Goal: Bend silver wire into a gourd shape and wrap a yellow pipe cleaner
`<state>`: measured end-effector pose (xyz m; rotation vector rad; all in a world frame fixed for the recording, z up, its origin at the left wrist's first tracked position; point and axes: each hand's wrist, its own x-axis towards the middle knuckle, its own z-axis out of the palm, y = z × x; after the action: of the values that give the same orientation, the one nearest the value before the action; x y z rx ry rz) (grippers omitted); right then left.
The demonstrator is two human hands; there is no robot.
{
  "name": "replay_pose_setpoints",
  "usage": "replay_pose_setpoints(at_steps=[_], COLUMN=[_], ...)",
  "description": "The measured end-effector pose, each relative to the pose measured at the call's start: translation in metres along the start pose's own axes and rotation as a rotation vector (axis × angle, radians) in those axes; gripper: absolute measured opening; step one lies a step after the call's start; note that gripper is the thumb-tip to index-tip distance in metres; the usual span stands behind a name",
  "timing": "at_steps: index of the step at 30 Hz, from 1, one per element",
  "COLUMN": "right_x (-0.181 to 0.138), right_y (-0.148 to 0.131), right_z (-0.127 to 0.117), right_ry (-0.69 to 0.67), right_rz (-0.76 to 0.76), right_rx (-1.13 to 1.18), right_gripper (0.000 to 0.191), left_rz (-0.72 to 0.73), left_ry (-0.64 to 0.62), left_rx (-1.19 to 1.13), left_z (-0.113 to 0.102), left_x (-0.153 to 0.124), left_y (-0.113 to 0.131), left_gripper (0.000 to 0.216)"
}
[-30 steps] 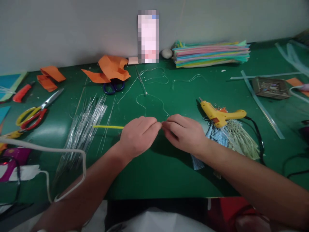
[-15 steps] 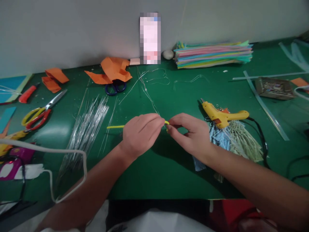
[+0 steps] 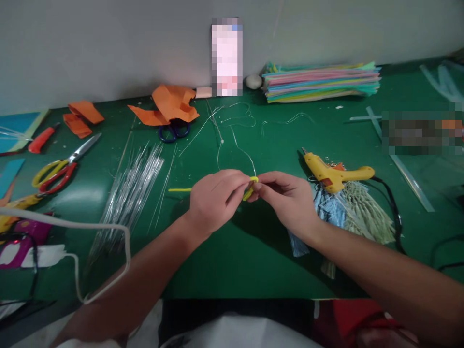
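My left hand (image 3: 213, 200) and my right hand (image 3: 286, 200) meet over the middle of the green table (image 3: 232, 261). Both pinch a thin yellow straw (image 3: 250, 187). Its right end is bent into a small loop between my fingertips, and its straight tail sticks out to the left of my left hand. A fine silver wire (image 3: 237, 145) rises from the pinch point and trails away toward the wall.
A bundle of silver wires (image 3: 128, 193) lies left of my hands. Yellow-red scissors (image 3: 60, 169), orange paper scraps (image 3: 170, 104) and blue scissors (image 3: 173, 130) sit further left and back. A yellow glue gun (image 3: 335, 174) rests on tassels (image 3: 358, 208) at right. Stacked coloured sheets (image 3: 321, 79) line the wall.
The yellow straw has slid to the right through my left hand, and its right end is now bent over between my fingertips. The wire has shifted with it.
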<state>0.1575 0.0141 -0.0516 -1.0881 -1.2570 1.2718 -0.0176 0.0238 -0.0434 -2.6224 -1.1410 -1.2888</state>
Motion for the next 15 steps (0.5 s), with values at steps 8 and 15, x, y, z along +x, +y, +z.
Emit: replay_pose_setpoints(at_steps=[8, 15], right_x=[0.005, 0.006], right_y=[0.007, 0.011], right_z=[-0.001, -0.003], right_ry=[0.051, 0.046], right_rz=[0.100, 0.127], right_rx=[0.155, 0.188], right_gripper=[0.011, 0.011], left_rz=[0.029, 0.030], left_ry=[0.022, -0.050], left_rx=[0.033, 0.076], left_z=[0.004, 0.004], left_x=[-0.001, -0.002], left_y=[0.000, 0.000], left_gripper=[0.009, 0.016])
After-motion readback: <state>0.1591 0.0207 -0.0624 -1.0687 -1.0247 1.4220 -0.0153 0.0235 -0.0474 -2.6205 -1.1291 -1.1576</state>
